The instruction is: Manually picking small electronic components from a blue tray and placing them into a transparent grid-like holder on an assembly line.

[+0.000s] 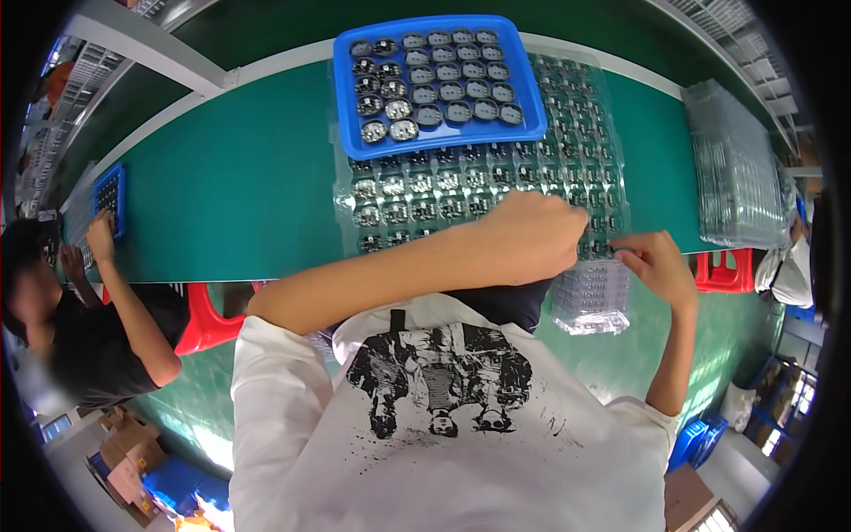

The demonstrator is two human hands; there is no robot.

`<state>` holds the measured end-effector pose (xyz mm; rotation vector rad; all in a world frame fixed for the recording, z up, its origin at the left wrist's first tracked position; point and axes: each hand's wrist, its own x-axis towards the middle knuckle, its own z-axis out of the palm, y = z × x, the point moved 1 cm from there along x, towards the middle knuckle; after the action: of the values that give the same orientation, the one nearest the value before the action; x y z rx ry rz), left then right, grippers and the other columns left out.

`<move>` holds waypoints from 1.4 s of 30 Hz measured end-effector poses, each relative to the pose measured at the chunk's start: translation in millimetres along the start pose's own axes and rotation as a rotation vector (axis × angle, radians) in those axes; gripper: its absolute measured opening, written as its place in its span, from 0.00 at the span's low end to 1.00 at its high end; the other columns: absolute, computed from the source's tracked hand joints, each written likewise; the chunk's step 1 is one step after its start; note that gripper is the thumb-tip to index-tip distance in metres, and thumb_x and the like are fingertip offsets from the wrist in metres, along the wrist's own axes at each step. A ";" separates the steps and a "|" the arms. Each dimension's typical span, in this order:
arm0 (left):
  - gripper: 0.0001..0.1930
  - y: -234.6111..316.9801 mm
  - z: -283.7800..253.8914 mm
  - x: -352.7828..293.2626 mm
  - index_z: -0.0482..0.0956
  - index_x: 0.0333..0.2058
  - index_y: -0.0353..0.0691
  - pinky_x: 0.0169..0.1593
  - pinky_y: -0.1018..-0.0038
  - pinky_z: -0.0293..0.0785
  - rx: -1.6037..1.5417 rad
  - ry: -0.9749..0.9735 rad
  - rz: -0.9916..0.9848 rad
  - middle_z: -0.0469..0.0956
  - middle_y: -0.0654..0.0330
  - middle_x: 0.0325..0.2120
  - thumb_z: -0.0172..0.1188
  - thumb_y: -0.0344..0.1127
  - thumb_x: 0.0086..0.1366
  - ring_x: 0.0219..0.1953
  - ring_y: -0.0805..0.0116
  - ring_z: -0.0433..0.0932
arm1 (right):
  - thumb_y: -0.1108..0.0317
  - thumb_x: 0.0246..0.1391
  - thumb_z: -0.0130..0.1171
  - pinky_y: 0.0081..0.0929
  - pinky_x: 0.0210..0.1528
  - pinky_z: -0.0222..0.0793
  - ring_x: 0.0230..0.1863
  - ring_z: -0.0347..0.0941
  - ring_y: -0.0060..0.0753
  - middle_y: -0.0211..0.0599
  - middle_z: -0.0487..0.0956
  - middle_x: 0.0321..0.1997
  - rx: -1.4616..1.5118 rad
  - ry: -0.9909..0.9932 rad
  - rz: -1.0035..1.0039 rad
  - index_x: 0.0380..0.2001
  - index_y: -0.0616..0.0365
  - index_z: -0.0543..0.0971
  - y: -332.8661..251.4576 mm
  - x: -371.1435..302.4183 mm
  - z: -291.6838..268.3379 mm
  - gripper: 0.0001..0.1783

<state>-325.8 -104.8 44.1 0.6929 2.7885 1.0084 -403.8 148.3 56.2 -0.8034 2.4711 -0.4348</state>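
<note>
Before me on the bench lies a clear plastic blister tray [618,182], its pockets filled with rows of small shiny metallic parts [452,207]. My left hand [536,236] reaches across its near right portion, fingers curled in; whatever they hold is hidden. By the tray's near right corner, my right hand [663,270] has thumb and forefinger brought together at the pockets; any part between them is too small to make out. A blue tray [534,99] rests over the far part of the blister tray. Inside it sit rows of round, dark-rimmed parts [450,72], some grey-faced, others shiny.
A tall stack of clear trays [736,168] stands at the right on the green bench [230,168]. More clear trays [592,297] are below the near edge. Red stools [725,270] flank me. At the left, a co-worker [115,337] reaches to another blue tray [110,199].
</note>
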 end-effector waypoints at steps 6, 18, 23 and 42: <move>0.06 -75.7 -117.6 -36.7 0.79 0.30 0.36 0.35 0.65 0.74 -0.005 0.504 -0.065 0.78 0.52 0.26 0.59 0.33 0.58 0.29 0.55 0.78 | 0.72 0.49 0.62 0.37 0.29 0.66 0.23 0.74 0.43 0.46 0.78 0.23 0.007 0.132 -0.077 0.32 0.61 0.84 -6.3 -0.7 5.2 0.07; 0.05 -200.3 -151.0 -70.4 0.81 0.34 0.35 0.31 0.72 0.68 0.296 0.592 -0.180 0.75 0.59 0.27 0.61 0.29 0.61 0.24 0.69 0.69 | 0.76 0.54 0.58 0.29 0.24 0.62 0.19 0.69 0.34 0.44 0.75 0.22 -0.026 0.224 -0.123 0.30 0.65 0.79 -8.6 3.1 10.1 0.03; 0.05 -199.7 -146.2 -68.7 0.81 0.34 0.35 0.34 0.68 0.70 0.353 0.571 -0.208 0.75 0.57 0.27 0.61 0.30 0.61 0.27 0.63 0.72 | 0.76 0.55 0.57 0.27 0.24 0.62 0.19 0.68 0.31 0.42 0.75 0.22 -0.040 0.214 -0.113 0.31 0.65 0.79 -8.0 3.6 11.0 0.03; 0.05 -190.3 -153.6 -55.3 0.81 0.29 0.37 0.38 0.63 0.74 0.634 0.405 -0.251 0.77 0.57 0.30 0.61 0.31 0.59 0.34 0.53 0.77 | 0.77 0.54 0.58 0.30 0.26 0.65 0.23 0.72 0.38 0.43 0.77 0.24 -0.019 0.234 -0.120 0.31 0.63 0.79 -10.2 3.0 13.8 0.02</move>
<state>-386.1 -348.2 40.6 0.1668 3.4636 0.2173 -393.7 136.6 48.2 -0.9609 2.6527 -0.5793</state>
